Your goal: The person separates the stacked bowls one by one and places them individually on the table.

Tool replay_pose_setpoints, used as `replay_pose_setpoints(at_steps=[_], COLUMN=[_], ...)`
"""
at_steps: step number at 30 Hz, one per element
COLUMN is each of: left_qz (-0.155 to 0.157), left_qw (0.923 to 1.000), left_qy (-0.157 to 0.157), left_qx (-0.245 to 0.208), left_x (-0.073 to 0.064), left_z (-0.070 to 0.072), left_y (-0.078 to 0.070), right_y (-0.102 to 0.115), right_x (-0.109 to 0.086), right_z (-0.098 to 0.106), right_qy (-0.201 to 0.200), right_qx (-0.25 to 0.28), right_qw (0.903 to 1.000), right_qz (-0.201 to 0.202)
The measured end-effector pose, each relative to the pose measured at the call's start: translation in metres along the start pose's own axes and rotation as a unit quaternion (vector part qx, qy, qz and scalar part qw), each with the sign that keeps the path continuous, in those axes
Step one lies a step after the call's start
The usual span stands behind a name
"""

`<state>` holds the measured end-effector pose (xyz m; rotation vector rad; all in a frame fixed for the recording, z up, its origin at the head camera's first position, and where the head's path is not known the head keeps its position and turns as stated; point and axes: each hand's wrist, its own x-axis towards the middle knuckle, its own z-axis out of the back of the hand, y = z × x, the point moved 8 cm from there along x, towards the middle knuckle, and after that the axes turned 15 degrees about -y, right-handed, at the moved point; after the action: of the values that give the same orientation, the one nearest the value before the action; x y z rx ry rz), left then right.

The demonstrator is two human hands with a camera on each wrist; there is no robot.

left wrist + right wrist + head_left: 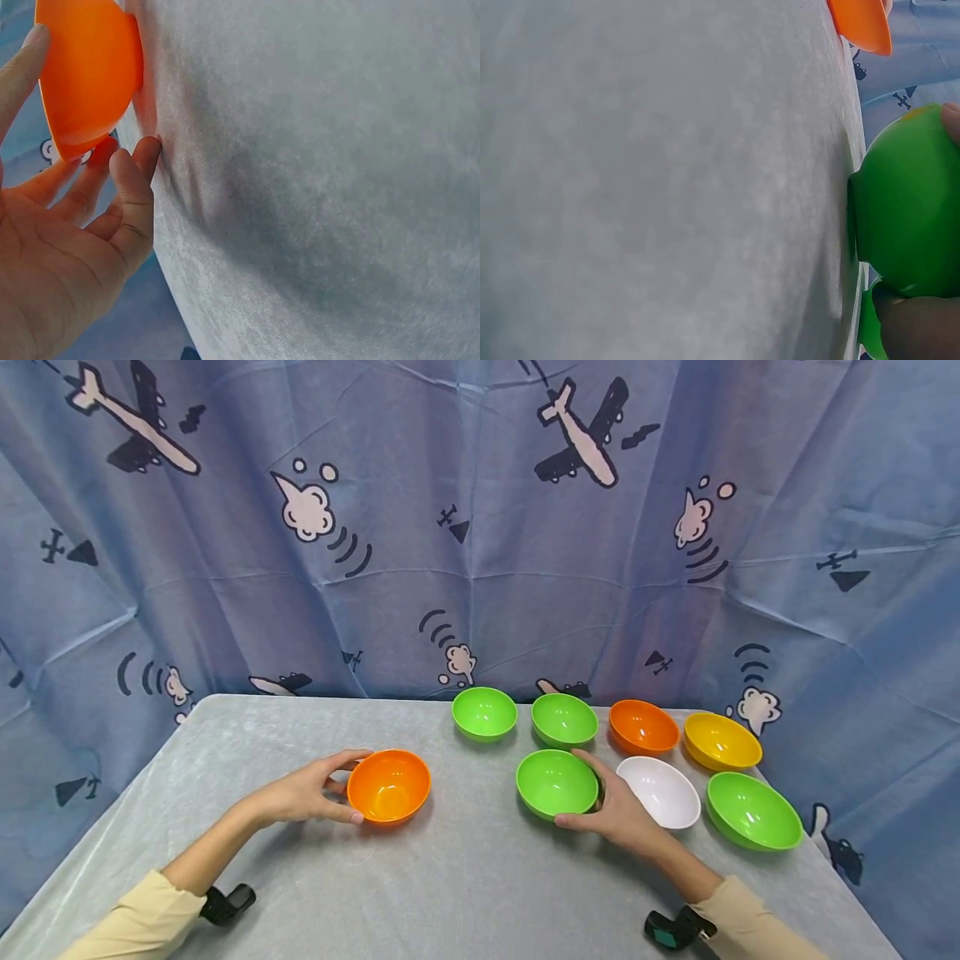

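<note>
On the left, an orange bowl [389, 787] sits upright on the table, its base at the tabletop in the left wrist view. My left hand [303, 789] holds it from the left side, thumb at the near rim and fingers along the far side. Right of centre, my right hand [622, 810] grips a green bowl [557, 783] from its right, thumb in front and fingers behind. The right wrist view shows this bowl's outer wall [911, 202] close to the tabletop. Both bowls face up with nothing inside.
Behind the held green bowl stand two more green bowls [484, 713], an orange bowl [643, 727] and a yellow bowl [722, 742] along the back. A white bowl [660, 792] and another green bowl [753, 811] sit right of my right hand. A blue curtain [405, 527] hangs behind the table [450, 893].
</note>
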<state>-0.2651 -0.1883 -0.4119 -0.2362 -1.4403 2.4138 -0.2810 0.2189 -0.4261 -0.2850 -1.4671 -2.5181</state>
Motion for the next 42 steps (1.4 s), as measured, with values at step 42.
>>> replay_pose_setpoints(at_steps=[42], left_qz=[-0.017], left_qw=[0.9981], left_qy=[-0.05], left_qx=[0.032], left_x=[0.007], left_z=[-0.011], left_y=[-0.004], right_y=[-0.003], right_x=[-0.008], right_z=[0.002], right_qy=[0.014], right_qx=[-0.031], right_qw=[0.9991], right_qz=[-0.028])
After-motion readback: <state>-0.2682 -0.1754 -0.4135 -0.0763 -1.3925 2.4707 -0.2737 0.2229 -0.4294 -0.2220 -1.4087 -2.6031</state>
